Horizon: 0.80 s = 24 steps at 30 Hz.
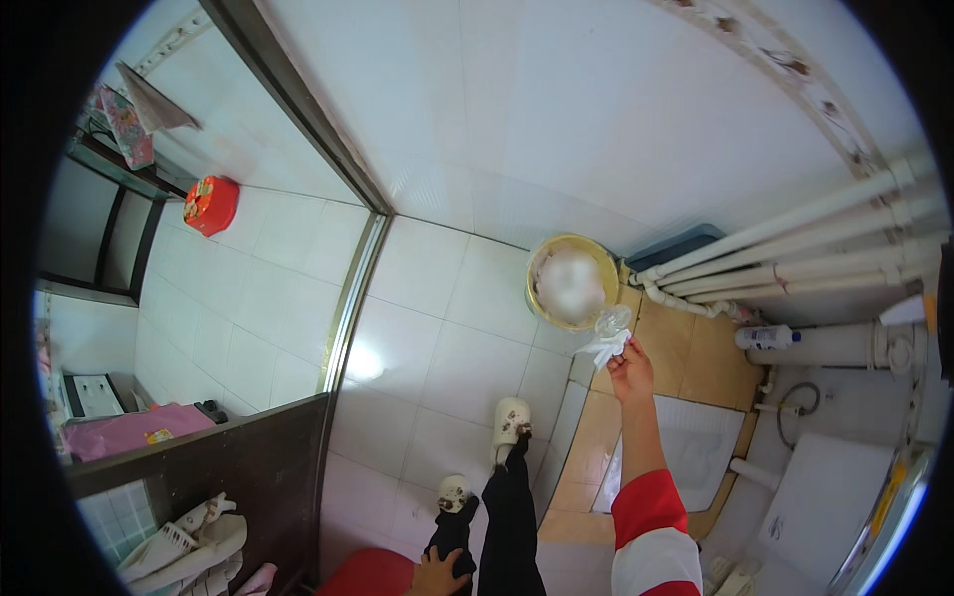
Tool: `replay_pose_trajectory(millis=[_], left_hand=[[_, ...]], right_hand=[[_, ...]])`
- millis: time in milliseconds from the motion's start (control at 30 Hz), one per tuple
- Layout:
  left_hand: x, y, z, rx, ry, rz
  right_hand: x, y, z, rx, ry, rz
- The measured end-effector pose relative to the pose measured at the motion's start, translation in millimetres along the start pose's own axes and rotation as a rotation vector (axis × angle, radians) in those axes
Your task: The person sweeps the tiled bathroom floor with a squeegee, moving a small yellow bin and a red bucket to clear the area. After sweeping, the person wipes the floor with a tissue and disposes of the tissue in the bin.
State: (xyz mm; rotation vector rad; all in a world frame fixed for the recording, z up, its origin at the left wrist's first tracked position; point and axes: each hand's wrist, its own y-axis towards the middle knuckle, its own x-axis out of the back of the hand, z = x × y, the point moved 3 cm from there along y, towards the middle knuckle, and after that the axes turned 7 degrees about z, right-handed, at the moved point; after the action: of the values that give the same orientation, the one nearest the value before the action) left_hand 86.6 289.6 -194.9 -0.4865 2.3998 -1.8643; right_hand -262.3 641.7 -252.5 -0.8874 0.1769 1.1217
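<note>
My right hand is stretched out, its fingers closed on a crumpled white tissue. A clear plastic piece shows just beyond the tissue, by the near rim of a yellow bin; whether my fingers hold it too, I cannot tell. Whitish material, perhaps a liner or crumpled paper, fills much of the bin. My left hand rests with spread fingers on my dark trouser leg, at the bottom of the view.
Right of my feet lies a squat toilet in a tan-tiled step. Pipes and a white bottle are beyond it. A red stool is at bottom left. A door track crosses the floor; a red container stands past it.
</note>
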Motion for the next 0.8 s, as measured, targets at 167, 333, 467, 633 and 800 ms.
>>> replay_pose_trajectory(millis=[167,333,467,633,800], left_hand=[[67,25,-47,-0.061,-0.006,-0.169],[139,16,-92,-0.048,-0.062,-0.311],[147,19,-94,-0.010,-0.061,-0.290],[164,27,-103,-0.017,-0.031,-0.242],[170,31,-94,-0.031,0.012,-0.211]], right_hand=[[38,71,-13,-0.055,0.103,-0.002],[50,103,-29,-0.133,0.141,-0.077],[19,107,-47,-0.112,0.192,-0.205],[105,108,-108,-0.219,0.294,-0.288],[117,104,-111,-0.169,0.420,-0.243]])
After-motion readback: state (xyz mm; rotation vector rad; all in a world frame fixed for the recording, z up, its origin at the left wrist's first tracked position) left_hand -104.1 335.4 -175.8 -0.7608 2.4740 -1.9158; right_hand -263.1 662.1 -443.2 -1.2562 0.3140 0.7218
